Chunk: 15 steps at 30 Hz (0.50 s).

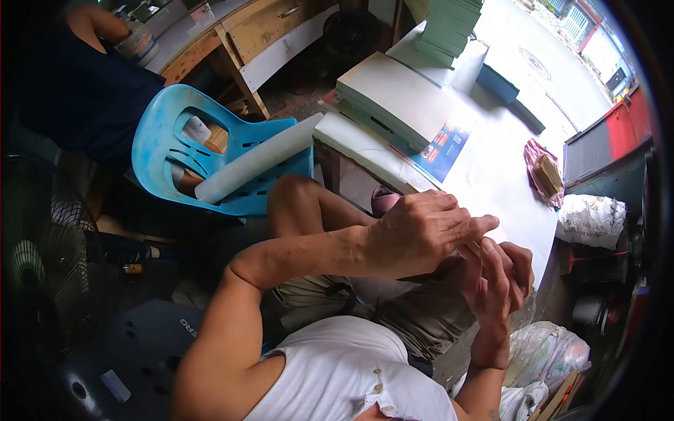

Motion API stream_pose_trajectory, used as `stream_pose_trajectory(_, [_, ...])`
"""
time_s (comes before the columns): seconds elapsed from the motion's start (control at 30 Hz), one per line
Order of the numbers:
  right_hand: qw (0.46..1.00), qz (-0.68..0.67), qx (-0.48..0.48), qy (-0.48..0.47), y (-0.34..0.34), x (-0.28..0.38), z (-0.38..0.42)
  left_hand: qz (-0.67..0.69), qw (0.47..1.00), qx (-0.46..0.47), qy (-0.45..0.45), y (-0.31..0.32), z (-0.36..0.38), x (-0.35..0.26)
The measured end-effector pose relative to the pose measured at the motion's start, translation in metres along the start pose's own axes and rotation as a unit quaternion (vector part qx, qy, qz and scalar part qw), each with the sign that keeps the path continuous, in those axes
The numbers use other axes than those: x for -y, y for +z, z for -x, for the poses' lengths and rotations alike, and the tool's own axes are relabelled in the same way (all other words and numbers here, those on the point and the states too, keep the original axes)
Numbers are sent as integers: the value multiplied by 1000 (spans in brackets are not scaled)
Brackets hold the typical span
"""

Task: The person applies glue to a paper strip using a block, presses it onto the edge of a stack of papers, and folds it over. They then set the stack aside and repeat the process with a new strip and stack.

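Observation:
My left hand (425, 235) and my right hand (500, 275) meet in front of my chest, above my lap and near the edge of the white-topped table (484, 186). The left fingers are bent and drawn together, with one fingertip reaching toward the right hand. On my right hand the fingers are curled, and their tips touch or nearly touch the left ones. Whatever lies between them, if anything, is hidden or too small to make out. Beyond my hands, a thick stack of paper (397, 95) rests on the table, over a blue printed sheet (449, 149).
A blue plastic chair (158, 133) at left carries a long white roll (260, 158). Taller green-edged paper (446, 28) stands farther back. A pink cloth with a brownish block (547, 174) lies at the table's right. Another person (91, 84) is at upper left. Plastic bags (547, 351) sit lower right.

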State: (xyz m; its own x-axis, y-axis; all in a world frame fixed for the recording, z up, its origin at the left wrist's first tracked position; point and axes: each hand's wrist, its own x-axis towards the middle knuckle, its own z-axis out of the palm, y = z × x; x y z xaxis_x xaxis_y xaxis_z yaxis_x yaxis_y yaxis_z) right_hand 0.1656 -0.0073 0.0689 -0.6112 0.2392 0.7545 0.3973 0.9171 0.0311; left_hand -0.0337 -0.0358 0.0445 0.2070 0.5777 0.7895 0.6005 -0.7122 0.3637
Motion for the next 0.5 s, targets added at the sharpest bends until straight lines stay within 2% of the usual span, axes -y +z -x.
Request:
stream_pose_trajectory(0.07, [999, -23, -35, 23, 3, -4, -2, 22, 1000, 1, 21, -5, -13, 3])
stream_pose_trajectory(0.17, [993, -63, -25, 100, 10, -11, -11, 84, 996, -27, 24, -15, -33, 17])
stream_pose_trajectory(0.2, [988, -64, -24, 140, 15, -12, -11, 99, 995, -27, -6, -25, -42, 22])
stream_pose_trajectory(0.27, [974, -88, 28, 208, 23, -47, 21, 149, 987, -38, -39, -45, -65, 38])
stream_pose_trajectory(0.3, [964, -101, 52, 242, 24, -59, 30, 96, 993, -70, 15, -59, -80, 49])
stream_pose_trajectory(0.33, [964, -102, 0, 244, 29, -64, 19, 70, 995, -6, -69, -78, -92, 53])
stream_pose_trajectory(0.37, [971, -73, -28, 227, 34, -75, 9, 75, 994, -19, -74, -83, -100, 75])
stream_pose_trajectory(0.4, [975, -60, -52, 208, 36, -84, -6, 127, 985, -8, -119, -93, -109, 86])
stream_pose_trajectory(0.47, [987, 5, -103, 122, 44, -108, -38, 116, 987, -21, -108, -107, -123, 124])
stream_pose_trajectory(0.5, [986, 24, -104, 130, 44, -106, -58, 119, 988, -20, -92, -116, -127, 143])
